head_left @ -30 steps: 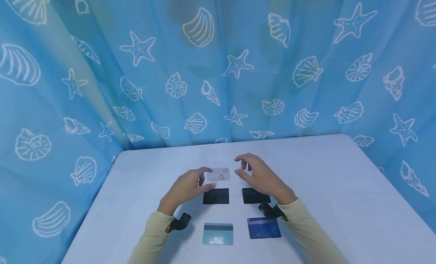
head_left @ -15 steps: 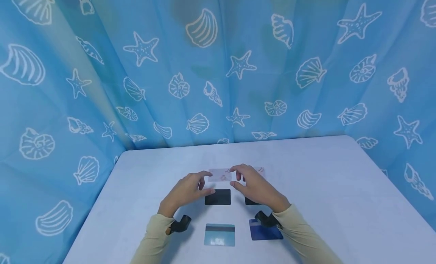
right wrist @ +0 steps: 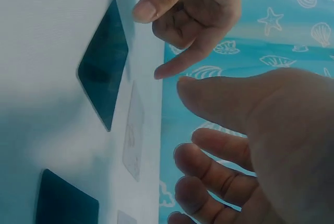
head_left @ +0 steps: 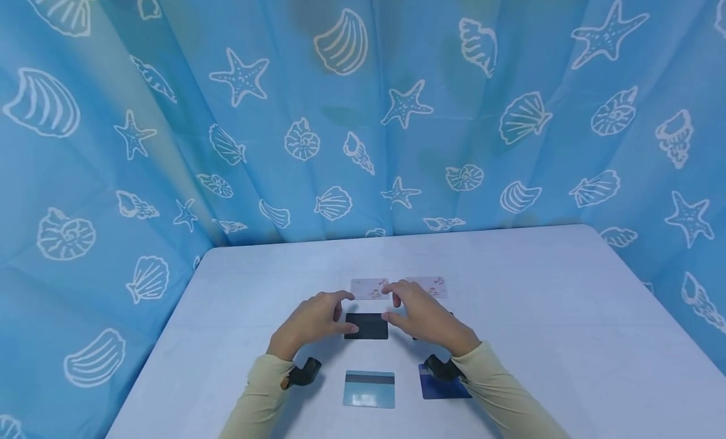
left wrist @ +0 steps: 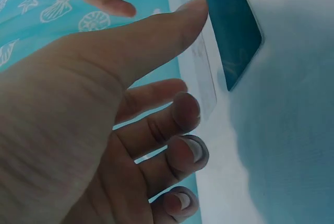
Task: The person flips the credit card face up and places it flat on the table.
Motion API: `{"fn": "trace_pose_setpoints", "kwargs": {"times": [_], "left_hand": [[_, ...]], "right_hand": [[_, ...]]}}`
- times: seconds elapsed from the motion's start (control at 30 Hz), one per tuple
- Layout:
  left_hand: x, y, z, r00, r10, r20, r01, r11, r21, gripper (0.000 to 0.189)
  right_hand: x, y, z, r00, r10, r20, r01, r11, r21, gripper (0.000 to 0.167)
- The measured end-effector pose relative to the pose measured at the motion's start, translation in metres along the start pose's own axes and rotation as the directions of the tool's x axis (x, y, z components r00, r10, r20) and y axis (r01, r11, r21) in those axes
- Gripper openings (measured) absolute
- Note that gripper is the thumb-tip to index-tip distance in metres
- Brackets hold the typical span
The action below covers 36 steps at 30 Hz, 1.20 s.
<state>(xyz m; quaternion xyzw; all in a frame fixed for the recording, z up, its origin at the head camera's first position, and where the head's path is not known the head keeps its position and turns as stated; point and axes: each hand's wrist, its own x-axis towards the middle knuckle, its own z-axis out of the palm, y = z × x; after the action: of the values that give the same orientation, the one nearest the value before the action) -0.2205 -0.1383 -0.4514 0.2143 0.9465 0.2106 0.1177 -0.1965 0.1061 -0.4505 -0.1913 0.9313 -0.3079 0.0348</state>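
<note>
Pairs of flat plastic cards lie on the white table. My left hand (head_left: 311, 322) hovers at the left side of a black card (head_left: 371, 327), thumb and index finger apart with nothing between them. On that card's other side is my right hand (head_left: 428, 316), its fingers loosely bent and holding nothing. Beneath the right hand a second black card is almost wholly hidden in the head view; the right wrist view shows part of this black card (right wrist: 65, 203). Behind the hands lie a pale flowered card (head_left: 368, 289) and a matching flowered card (head_left: 429, 286).
Nearer the body lie a light blue card (head_left: 368, 392) with a dark stripe and a dark blue card (head_left: 439, 388), partly covered by the right wrist's camera (head_left: 442, 368). A blue seashell curtain (head_left: 363, 111) hangs behind the table (head_left: 539, 300).
My right hand has moved left toward the left black card, uncovering the right flowered card and covering the right black one. The left hand has barely moved. The head view has shifted slightly.
</note>
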Motion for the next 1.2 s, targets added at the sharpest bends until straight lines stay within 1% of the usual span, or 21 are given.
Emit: {"fn": "trace_pose_setpoints", "kwargs": {"times": [0.1,0.37,0.73,1.0,1.2], "left_hand": [[0.001,-0.001,0.002,1.000,-0.026,0.012,0.026,1.000,0.013,0.063],[0.000,-0.002,0.003,0.999,-0.038,0.037,0.038,0.999,0.019,0.065],[-0.001,-0.003,0.004,0.997,-0.054,0.058,0.054,0.999,0.008,0.059],[-0.002,-0.002,0.004,0.997,-0.052,0.056,0.051,0.999,0.007,0.053],[-0.002,-0.001,0.004,0.997,-0.060,0.057,0.060,0.998,0.012,0.052]], "right_hand": [[0.000,0.001,0.002,1.000,-0.003,0.014,0.004,1.000,-0.003,0.048],[0.001,-0.001,0.008,0.997,0.049,0.065,-0.047,0.998,-0.036,0.052],[0.002,0.002,0.016,0.992,0.062,0.110,-0.055,0.996,-0.067,0.053],[0.000,0.001,0.019,0.990,0.074,0.118,-0.062,0.993,-0.102,0.054],[0.001,0.001,0.021,0.989,0.083,0.119,-0.070,0.991,-0.112,0.053]]}}
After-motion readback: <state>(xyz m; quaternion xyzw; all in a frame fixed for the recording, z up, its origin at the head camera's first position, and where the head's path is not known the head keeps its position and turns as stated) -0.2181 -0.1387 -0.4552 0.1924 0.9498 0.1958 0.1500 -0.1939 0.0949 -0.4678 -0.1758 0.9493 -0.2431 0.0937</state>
